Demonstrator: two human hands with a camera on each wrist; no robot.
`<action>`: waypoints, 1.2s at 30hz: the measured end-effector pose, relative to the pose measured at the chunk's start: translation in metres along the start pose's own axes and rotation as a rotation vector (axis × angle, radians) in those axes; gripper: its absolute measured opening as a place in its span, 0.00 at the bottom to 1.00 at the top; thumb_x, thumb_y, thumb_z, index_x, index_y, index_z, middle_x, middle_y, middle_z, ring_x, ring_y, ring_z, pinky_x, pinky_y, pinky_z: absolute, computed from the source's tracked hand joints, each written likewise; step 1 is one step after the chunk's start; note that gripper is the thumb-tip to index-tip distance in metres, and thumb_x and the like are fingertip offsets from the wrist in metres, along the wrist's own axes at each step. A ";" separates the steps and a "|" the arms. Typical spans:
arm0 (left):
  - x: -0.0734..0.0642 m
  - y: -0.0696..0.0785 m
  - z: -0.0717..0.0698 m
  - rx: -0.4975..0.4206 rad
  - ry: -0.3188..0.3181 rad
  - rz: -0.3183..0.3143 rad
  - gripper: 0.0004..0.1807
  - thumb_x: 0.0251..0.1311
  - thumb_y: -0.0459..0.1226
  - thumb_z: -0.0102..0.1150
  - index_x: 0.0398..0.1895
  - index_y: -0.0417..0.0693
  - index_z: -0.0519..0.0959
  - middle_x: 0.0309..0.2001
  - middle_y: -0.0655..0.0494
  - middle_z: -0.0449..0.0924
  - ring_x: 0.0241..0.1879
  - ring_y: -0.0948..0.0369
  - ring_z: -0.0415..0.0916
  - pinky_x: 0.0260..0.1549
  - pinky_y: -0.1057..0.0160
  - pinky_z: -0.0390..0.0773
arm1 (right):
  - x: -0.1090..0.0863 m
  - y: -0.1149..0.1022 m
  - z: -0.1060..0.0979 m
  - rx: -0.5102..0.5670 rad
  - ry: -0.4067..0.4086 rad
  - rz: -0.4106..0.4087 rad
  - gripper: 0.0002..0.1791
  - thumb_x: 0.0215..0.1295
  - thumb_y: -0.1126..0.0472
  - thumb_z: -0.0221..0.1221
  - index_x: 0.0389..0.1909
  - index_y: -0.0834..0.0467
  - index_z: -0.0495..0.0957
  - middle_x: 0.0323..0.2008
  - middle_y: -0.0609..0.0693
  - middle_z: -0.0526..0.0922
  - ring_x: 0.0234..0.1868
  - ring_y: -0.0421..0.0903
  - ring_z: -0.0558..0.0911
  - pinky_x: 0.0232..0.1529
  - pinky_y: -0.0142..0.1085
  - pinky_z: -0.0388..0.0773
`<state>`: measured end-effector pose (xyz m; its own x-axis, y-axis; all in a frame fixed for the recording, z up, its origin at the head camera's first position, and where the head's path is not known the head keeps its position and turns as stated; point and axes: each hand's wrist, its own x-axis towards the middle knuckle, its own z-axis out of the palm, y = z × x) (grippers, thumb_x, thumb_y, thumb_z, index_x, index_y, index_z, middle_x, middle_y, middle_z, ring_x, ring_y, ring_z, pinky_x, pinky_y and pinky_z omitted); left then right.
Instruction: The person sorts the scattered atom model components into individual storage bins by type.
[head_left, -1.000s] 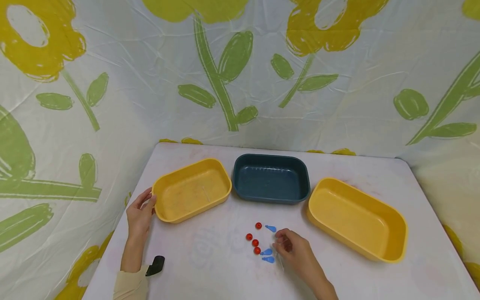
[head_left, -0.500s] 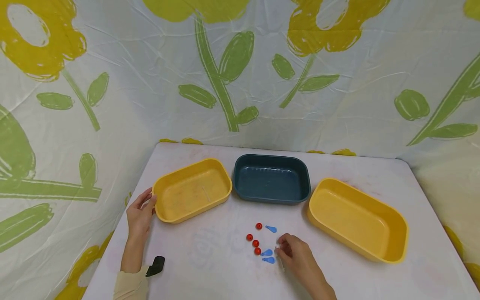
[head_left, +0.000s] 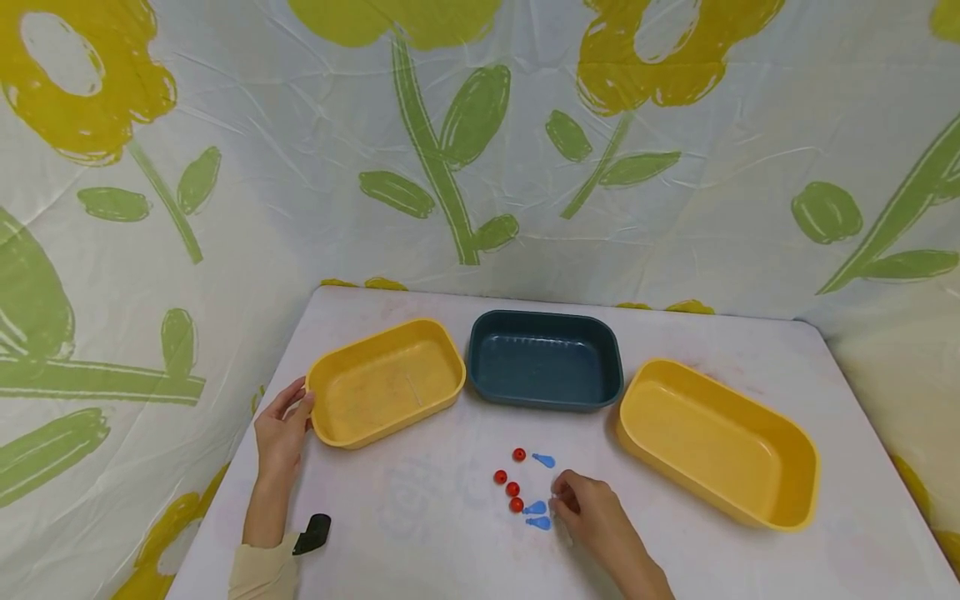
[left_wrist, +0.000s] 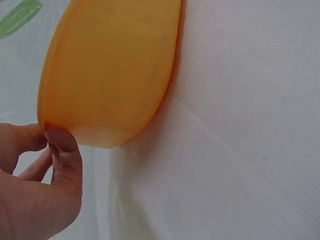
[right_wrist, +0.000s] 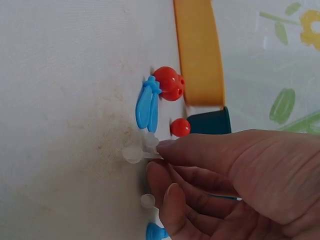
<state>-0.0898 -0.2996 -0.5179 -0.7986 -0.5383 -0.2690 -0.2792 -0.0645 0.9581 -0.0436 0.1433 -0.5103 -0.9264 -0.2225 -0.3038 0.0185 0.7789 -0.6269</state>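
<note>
In the head view, my left hand (head_left: 281, 433) holds the near-left end of the left yellow bin (head_left: 386, 425), thumb and fingers pinching its rim in the left wrist view. My right hand (head_left: 596, 517) is low over the table, right of several red beads (head_left: 513, 489) and the blue drop-shaped pieces (head_left: 538, 523). Its thumb and index finger pinch a small translucent white piece (right_wrist: 133, 154) with a round end and thin stem. Two more translucent round ends show close to those fingers; their stems are partly hidden by the hand.
A dark teal bin (head_left: 543, 400) stands at the back middle, and a second yellow bin (head_left: 716, 462) at the right. A thin pale stick (head_left: 414, 389) lies in the left bin. The flower-print cloth (head_left: 637, 242) rises behind the table.
My right hand's fingers have drawn closer together and moved slightly down and right, away from the upper blue piece. The left hand keeps its hold on the bin.
</note>
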 end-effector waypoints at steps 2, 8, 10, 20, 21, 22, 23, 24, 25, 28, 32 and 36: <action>0.000 0.000 0.000 0.009 0.000 -0.002 0.25 0.73 0.40 0.61 0.71 0.48 0.74 0.57 0.55 0.70 0.45 0.65 0.77 0.35 0.76 0.79 | 0.001 0.000 0.000 0.000 -0.008 0.004 0.08 0.62 0.68 0.70 0.37 0.57 0.81 0.27 0.44 0.80 0.30 0.42 0.75 0.37 0.33 0.83; -0.001 0.000 0.001 0.017 0.016 -0.001 0.25 0.73 0.40 0.60 0.70 0.48 0.75 0.56 0.57 0.71 0.45 0.65 0.77 0.36 0.76 0.79 | 0.000 -0.003 -0.004 0.034 0.006 0.013 0.07 0.63 0.69 0.68 0.38 0.57 0.82 0.27 0.44 0.78 0.30 0.42 0.75 0.36 0.31 0.80; -0.001 0.000 0.001 0.013 0.022 -0.005 0.25 0.73 0.40 0.61 0.70 0.48 0.75 0.54 0.59 0.72 0.45 0.65 0.77 0.36 0.76 0.79 | 0.000 -0.004 -0.005 0.055 0.022 0.011 0.07 0.63 0.69 0.67 0.39 0.56 0.82 0.26 0.44 0.78 0.30 0.42 0.75 0.35 0.30 0.79; -0.003 0.000 0.000 -0.003 0.025 -0.003 0.25 0.72 0.41 0.62 0.70 0.47 0.75 0.54 0.59 0.72 0.45 0.64 0.77 0.35 0.76 0.79 | 0.005 0.000 -0.012 0.223 0.055 0.032 0.07 0.66 0.69 0.65 0.42 0.57 0.85 0.30 0.46 0.80 0.29 0.43 0.80 0.36 0.30 0.83; -0.003 0.001 0.000 -0.004 0.026 -0.005 0.25 0.72 0.41 0.62 0.70 0.47 0.75 0.54 0.59 0.72 0.46 0.64 0.77 0.35 0.76 0.80 | 0.005 0.000 -0.012 0.240 0.053 0.030 0.07 0.66 0.70 0.65 0.42 0.58 0.85 0.31 0.47 0.81 0.29 0.43 0.80 0.35 0.30 0.83; -0.003 0.001 0.000 0.005 0.025 -0.002 0.25 0.72 0.41 0.62 0.70 0.48 0.75 0.54 0.59 0.72 0.46 0.64 0.77 0.36 0.76 0.80 | 0.006 0.000 -0.013 0.256 0.049 0.031 0.06 0.67 0.69 0.65 0.42 0.58 0.85 0.31 0.47 0.81 0.29 0.43 0.81 0.35 0.30 0.84; -0.003 0.000 0.000 0.008 0.026 -0.003 0.25 0.72 0.41 0.62 0.70 0.48 0.75 0.54 0.59 0.72 0.46 0.64 0.77 0.36 0.76 0.80 | 0.006 0.000 -0.014 0.272 0.046 0.028 0.06 0.67 0.69 0.65 0.42 0.58 0.84 0.31 0.47 0.81 0.29 0.43 0.81 0.35 0.31 0.84; -0.002 0.000 0.000 0.007 0.026 -0.008 0.25 0.72 0.41 0.62 0.70 0.48 0.75 0.54 0.59 0.72 0.46 0.64 0.77 0.36 0.76 0.79 | 0.006 0.001 -0.015 0.293 0.045 0.022 0.06 0.67 0.70 0.64 0.42 0.59 0.84 0.31 0.48 0.81 0.29 0.44 0.82 0.35 0.31 0.84; -0.002 0.000 0.000 0.005 0.026 -0.010 0.25 0.72 0.41 0.62 0.71 0.48 0.75 0.54 0.59 0.72 0.46 0.64 0.77 0.36 0.76 0.79 | 0.007 0.001 -0.016 0.311 0.045 0.012 0.06 0.68 0.70 0.64 0.43 0.60 0.84 0.31 0.49 0.82 0.28 0.44 0.82 0.35 0.32 0.84; -0.001 -0.001 0.000 0.009 0.020 0.001 0.25 0.72 0.40 0.61 0.71 0.48 0.75 0.55 0.58 0.72 0.45 0.65 0.76 0.35 0.76 0.79 | 0.010 0.001 -0.018 0.352 0.044 -0.018 0.06 0.68 0.69 0.65 0.44 0.60 0.83 0.32 0.50 0.82 0.29 0.45 0.83 0.35 0.32 0.85; 0.000 -0.001 0.000 0.008 0.013 0.015 0.25 0.73 0.40 0.61 0.70 0.47 0.75 0.55 0.56 0.71 0.44 0.64 0.77 0.34 0.76 0.79 | 0.015 0.001 -0.021 0.383 0.042 -0.055 0.07 0.68 0.67 0.65 0.45 0.61 0.82 0.33 0.50 0.83 0.30 0.45 0.84 0.37 0.32 0.85; 0.000 -0.001 -0.001 -0.002 0.008 0.006 0.25 0.72 0.40 0.61 0.71 0.47 0.75 0.56 0.56 0.72 0.44 0.64 0.77 0.34 0.76 0.79 | 0.021 0.000 -0.024 0.429 0.038 -0.081 0.09 0.68 0.67 0.66 0.46 0.63 0.81 0.34 0.52 0.83 0.31 0.45 0.85 0.37 0.32 0.85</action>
<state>-0.0888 -0.2999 -0.5185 -0.7957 -0.5457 -0.2628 -0.2737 -0.0631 0.9597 -0.0718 0.1527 -0.4995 -0.9442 -0.2448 -0.2202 0.0926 0.4442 -0.8911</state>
